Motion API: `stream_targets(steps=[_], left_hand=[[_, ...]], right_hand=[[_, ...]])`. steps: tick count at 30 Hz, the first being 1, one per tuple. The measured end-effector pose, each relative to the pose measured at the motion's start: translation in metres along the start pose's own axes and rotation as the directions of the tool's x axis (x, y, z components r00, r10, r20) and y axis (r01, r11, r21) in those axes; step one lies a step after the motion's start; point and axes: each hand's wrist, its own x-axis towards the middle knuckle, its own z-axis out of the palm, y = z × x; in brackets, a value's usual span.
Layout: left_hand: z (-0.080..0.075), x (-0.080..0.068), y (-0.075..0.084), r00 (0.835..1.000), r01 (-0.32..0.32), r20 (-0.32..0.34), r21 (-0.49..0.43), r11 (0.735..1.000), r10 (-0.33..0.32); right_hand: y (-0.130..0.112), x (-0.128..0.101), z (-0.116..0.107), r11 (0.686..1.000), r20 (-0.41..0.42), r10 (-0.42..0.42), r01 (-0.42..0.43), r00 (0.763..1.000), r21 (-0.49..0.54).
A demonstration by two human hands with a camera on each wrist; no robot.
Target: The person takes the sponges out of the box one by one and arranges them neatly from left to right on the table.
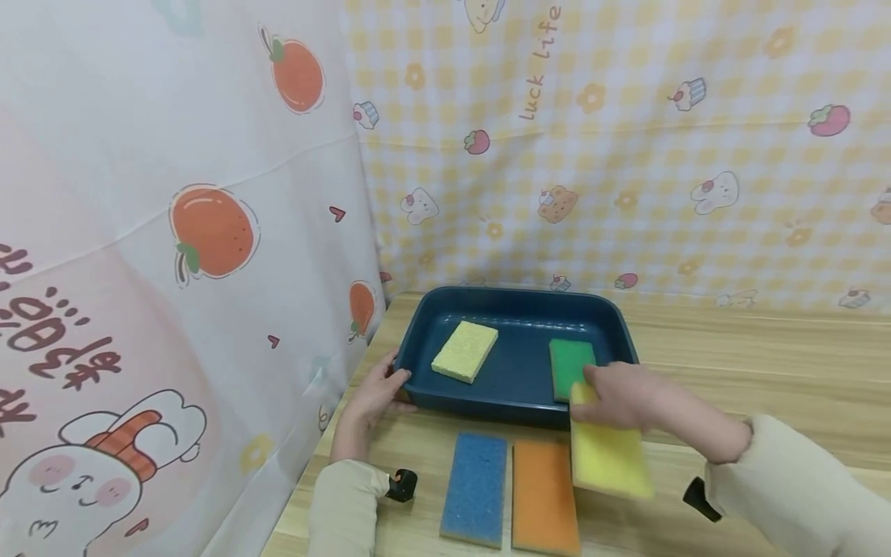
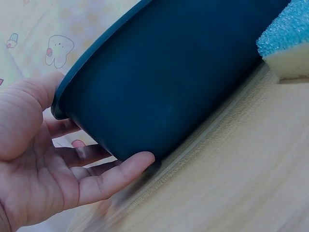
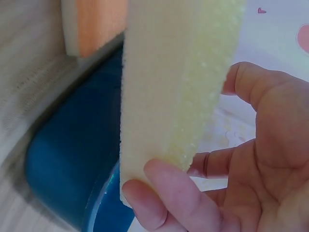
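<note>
A yellow sponge [image 1: 612,456] hangs by its far end from my right hand [image 1: 623,396], raised over the near right side of a dark blue basin [image 1: 487,401]. In the right wrist view, fingers and thumb pinch the sponge [image 3: 159,96], whose pale layer backs a yellow one. My left hand [image 1: 376,391] holds the basin's near left corner. In the left wrist view, its thumb lies at the rim and its fingers lie against the wall [image 2: 159,87]. Inside the basin lie a pale yellow sponge [image 1: 465,352] at left and a green sponge [image 1: 571,363] at right, partly hidden.
In front of the basin, a blue sponge [image 1: 475,489] and an orange sponge [image 1: 545,495] lie side by side on the wooden table [image 1: 752,348]. A printed curtain [image 1: 626,155] hangs behind, and another curtain [image 1: 174,309] borders the left side.
</note>
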Motion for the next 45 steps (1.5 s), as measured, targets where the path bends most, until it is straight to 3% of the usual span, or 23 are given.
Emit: stream_targets(steps=[10, 17, 27, 34, 45], left_hand=[[-0.003, -0.001, -0.002, 1.000, 0.000, -0.013, -0.001, 1.000, 0.000], [-0.004, 0.000, -0.001, 1.000, 0.008, -0.013, 0.004, 1.000, -0.008], [-0.001, -0.001, 0.001, 1.000, 0.000, 0.000, -0.002, 1.000, 0.000], [0.001, 0.000, 0.002, 1.000, -0.001, 0.014, -0.002, 1.000, 0.001], [0.001, 0.000, 0.003, 1.000, 0.001, 0.010, -0.001, 1.000, -0.001]], right_hand=[[0.005, -0.018, 0.016, 0.998, 0.053, 0.052, -0.054, 0.997, 0.036], [0.013, -0.024, 0.033, 0.997, 0.050, 0.041, -0.044, 0.998, 0.060], [0.020, -0.014, 0.062, 0.999, 0.028, 0.023, -0.025, 0.999, 0.046], [0.021, -0.010, 0.071, 0.997, 0.045, 0.055, -0.057, 0.997, 0.055], [0.023, -0.002, 0.084, 0.999, -0.010, 0.042, -0.042, 0.999, 0.000]])
